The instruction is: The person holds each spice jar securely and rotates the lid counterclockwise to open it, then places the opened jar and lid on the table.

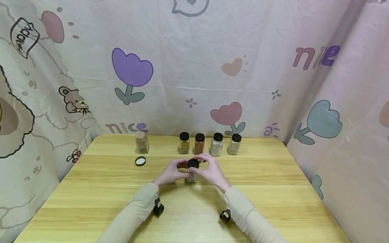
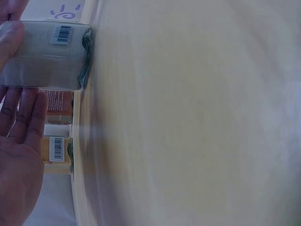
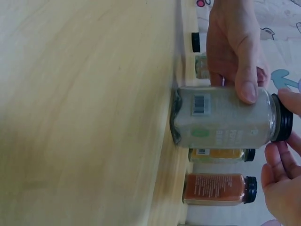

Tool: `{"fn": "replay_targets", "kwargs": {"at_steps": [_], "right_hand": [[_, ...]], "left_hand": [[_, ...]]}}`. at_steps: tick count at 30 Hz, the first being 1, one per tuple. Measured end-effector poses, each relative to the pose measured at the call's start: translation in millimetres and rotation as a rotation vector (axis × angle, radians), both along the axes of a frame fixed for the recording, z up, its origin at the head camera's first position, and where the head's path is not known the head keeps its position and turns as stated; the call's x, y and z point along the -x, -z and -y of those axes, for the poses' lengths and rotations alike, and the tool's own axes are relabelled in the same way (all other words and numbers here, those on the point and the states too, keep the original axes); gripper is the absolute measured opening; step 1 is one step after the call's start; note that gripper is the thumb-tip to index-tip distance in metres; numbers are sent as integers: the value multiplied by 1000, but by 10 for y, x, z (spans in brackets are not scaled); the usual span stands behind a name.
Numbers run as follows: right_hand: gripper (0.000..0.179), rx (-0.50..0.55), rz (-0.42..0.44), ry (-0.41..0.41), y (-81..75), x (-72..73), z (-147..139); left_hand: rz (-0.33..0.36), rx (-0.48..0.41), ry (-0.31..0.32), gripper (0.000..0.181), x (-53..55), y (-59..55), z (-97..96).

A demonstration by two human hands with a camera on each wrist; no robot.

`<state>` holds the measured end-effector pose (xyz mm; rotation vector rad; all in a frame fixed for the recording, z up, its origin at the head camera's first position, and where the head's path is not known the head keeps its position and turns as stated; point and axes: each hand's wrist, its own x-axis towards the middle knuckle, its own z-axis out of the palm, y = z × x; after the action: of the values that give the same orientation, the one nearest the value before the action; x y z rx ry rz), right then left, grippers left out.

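A clear glass spice jar (image 1: 192, 178) with pale powder stands upright near the middle of the table, its black lid (image 3: 283, 117) on top. My left hand (image 1: 171, 173) holds the jar's body from the left, the thumb lying across the near side in the right wrist view. From the right, my right hand (image 1: 211, 171) grips the lid between thumb and fingers. A barcode sticker (image 3: 201, 104) shows on the jar's side. In the left wrist view, the lid is out of frame and only the lower jar (image 2: 51, 59) is visible.
Behind stand several black-lidded spice jars in a row, including a yellow one (image 1: 184, 144) and a reddish-brown one (image 1: 199, 145). At the back left is a jar (image 1: 142, 144) without a black lid; a loose black lid (image 1: 140, 161) lies before it. A patterned curtain (image 1: 188, 67) surrounds the table.
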<state>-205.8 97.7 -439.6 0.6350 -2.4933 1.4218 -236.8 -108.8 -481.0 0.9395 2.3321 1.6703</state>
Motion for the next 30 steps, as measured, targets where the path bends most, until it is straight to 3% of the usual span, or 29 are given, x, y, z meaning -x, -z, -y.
{"fn": "replay_targets", "kwargs": {"at_steps": [7,15,24,30], "right_hand": [[48,-37,-28,-47,17,26,-24],[52,-53,9,7,11,7,-4],[50,-51,-4,-54,22,23,-24],[53,-37,17,-21,40,27,-19]], "left_hand": [[10,18,-7,50,-18,-14,6],[-5,13,-12,46,-13,-9,-1],[3,34,-20,47,-6,2,9],[-4,21,-16,48,-13,-2,3]]}}
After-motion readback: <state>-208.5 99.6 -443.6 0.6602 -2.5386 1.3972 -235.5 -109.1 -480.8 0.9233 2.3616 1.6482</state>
